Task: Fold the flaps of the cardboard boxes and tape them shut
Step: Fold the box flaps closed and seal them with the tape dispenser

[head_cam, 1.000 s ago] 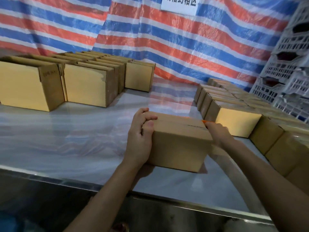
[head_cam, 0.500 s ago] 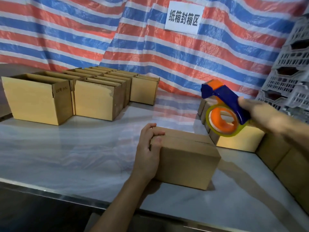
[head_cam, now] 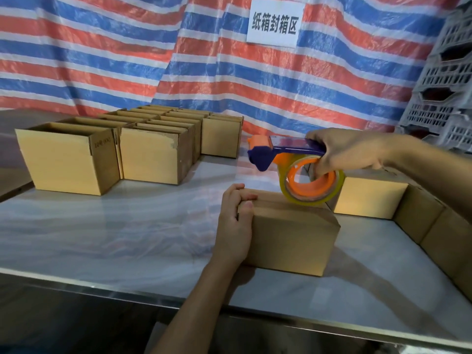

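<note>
Striped tarp (head_cam: 127,60) behind; our left hand (head_cam: 236,223) grips the folded box (head_cam: 293,236), right hand (head_cam: 350,152) holds the tape dispenser (head_cam: 291,150) at two o'clock; taping seems next.

Left hand (head_cam: 233,226) gripping cardboard box (head_cam: 288,233), right hand (head_cam: 350,152) holding tape dispenser (head_cam: 293,169) above

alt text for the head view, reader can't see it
The person's left hand grips the left end of a closed cardboard box on a table while the right hand holds a blue and orange tape dispenser over its top. Open boxes stand at the left, more boxes line the right, and a striped tarp with a sign hangs behind.
</note>
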